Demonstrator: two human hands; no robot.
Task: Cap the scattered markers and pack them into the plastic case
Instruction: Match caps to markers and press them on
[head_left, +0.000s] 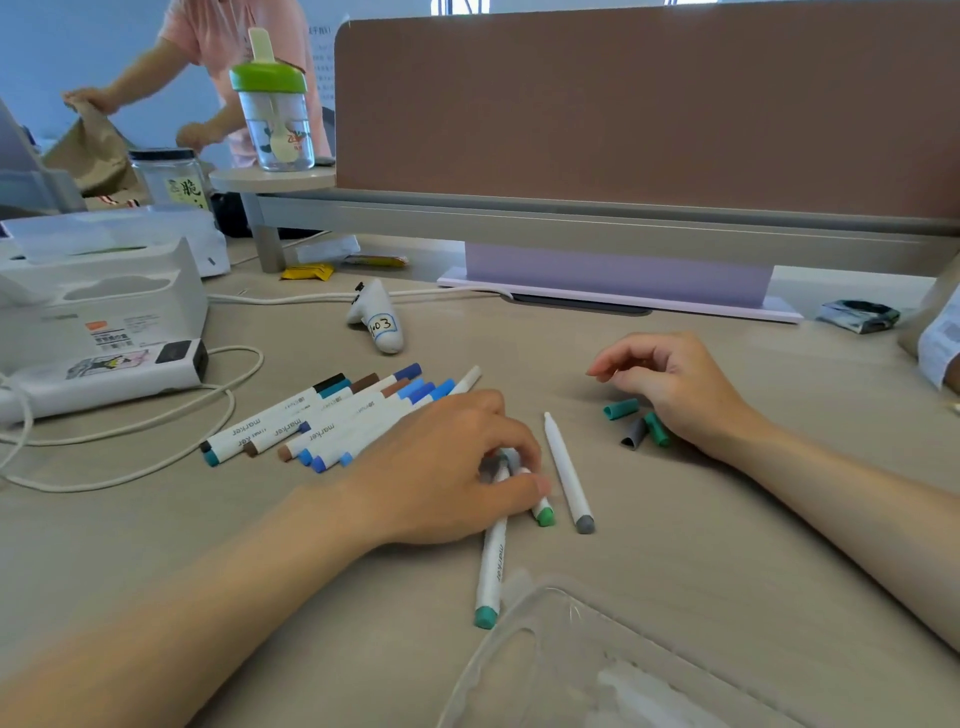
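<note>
My left hand (447, 462) lies over two white markers, its fingers closed around their upper ends: a teal-ended marker (491, 571) and a green-ended marker (543, 512). Just to the right, an uncapped grey-ended marker (566, 473) lies free on the desk. My right hand (675, 389) rests on the desk with curled fingers, holding nothing, right beside three loose caps: a teal cap (621, 408), a grey cap (635, 432) and a green cap (657, 429). A row of capped markers (322, 421) lies to the left. The clear plastic case (587, 670) sits at the bottom edge.
A white device with cables (104, 374) and a white box (93, 301) fill the left side. A small white labelled object (379, 322) lies behind the markers. A desk divider (644, 114) stands at the back. A person in pink (228, 52) stands at the far left.
</note>
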